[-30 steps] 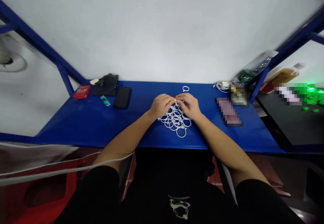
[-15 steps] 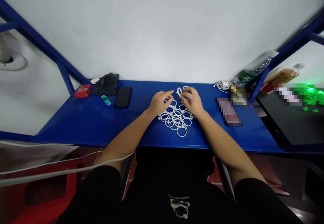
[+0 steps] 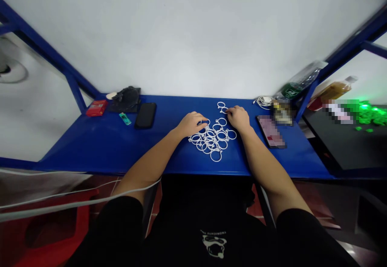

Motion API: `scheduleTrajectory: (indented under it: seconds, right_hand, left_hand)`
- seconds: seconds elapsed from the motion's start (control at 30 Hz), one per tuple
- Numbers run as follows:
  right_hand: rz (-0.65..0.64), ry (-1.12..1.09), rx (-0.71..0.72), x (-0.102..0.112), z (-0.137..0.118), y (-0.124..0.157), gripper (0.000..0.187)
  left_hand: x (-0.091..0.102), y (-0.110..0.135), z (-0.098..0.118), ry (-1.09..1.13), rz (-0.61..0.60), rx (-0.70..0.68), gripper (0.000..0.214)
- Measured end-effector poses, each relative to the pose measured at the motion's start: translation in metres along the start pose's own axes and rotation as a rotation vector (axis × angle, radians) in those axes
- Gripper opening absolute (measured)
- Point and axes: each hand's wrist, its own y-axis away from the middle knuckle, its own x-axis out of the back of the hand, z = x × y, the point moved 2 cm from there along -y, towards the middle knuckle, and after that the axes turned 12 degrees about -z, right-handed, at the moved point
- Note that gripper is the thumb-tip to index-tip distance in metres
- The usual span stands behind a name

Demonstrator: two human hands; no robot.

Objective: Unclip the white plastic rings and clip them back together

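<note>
Thin white plastic rings [image 3: 215,155], each with a small knob, lie in a loose pile on the blue table [image 3: 169,158]. At the pile's upper left is my left hand [image 3: 192,124], its thumb and index finger apart around the edge of a ring [image 3: 207,121]. Beyond the pile, my right hand [image 3: 239,118] has its fingertips closed on the edge of another ring [image 3: 223,110], low at the tabletop. Just above that one lies a separate ring [image 3: 221,104]. The curled fingers of my right hand are partly hidden.
A black phone [image 3: 145,115], a teal packet [image 3: 125,119], a red box [image 3: 97,108] and a black bundle [image 3: 126,98] lie left. On the right are a pink phone [image 3: 270,131], a coiled white cable [image 3: 264,102] and a plastic bottle [image 3: 300,81] against the blue frame.
My right hand has moved slightly right and lowered the ring it held upright, which now lies near the table beside another ring. My left hand has moved down to the pile's edge.
</note>
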Motion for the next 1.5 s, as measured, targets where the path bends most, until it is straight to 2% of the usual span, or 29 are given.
scheduleTrajectory:
  seconds: [0.1, 0.3, 0.4, 0.53, 0.6, 0.83, 1.03, 1.27, 1.5]
  right_hand:
    - [-0.007, -0.076, 0.116, -0.004, -0.004, -0.003, 0.044]
    - [0.039, -0.205, 0.197, -0.002, -0.012, -0.001, 0.036]
    - [-0.018, -0.245, 0.314, 0.003, -0.017, 0.005, 0.037]
    - [-0.107, -0.194, 0.524, 0.006, -0.023, 0.011, 0.035]
    - [-0.126, -0.17, 0.572, 0.003, -0.024, 0.011, 0.037]
    - [-0.115, -0.142, 0.48, -0.009, -0.024, 0.007, 0.026]
    - [-0.091, -0.162, 0.414, -0.01, -0.026, 0.008, 0.018]
    - [0.15, -0.308, 0.495, 0.007, -0.05, 0.021, 0.018]
    - [0.179, -0.468, 0.602, 0.009, -0.07, 0.036, 0.025]
  left_hand:
    - [-0.001, 0.0, -0.001, -0.001, -0.037, 0.03, 0.026]
    - [-0.002, 0.0, -0.002, -0.003, -0.068, 0.052, 0.027]
    - [-0.002, 0.001, -0.002, 0.002, -0.069, 0.052, 0.027]
    - [-0.003, 0.001, -0.004, 0.0, -0.055, 0.042, 0.027]
    - [-0.004, 0.001, -0.005, -0.003, -0.043, 0.029, 0.025]
    - [-0.007, 0.0, -0.008, -0.002, 0.001, 0.007, 0.024]
    - [-0.004, 0.001, -0.005, 0.003, -0.005, 0.008, 0.024]
    - [0.002, 0.001, 0.001, -0.05, 0.113, 0.012, 0.029]
    - [0.009, 0.002, 0.011, -0.063, 0.222, -0.047, 0.027]
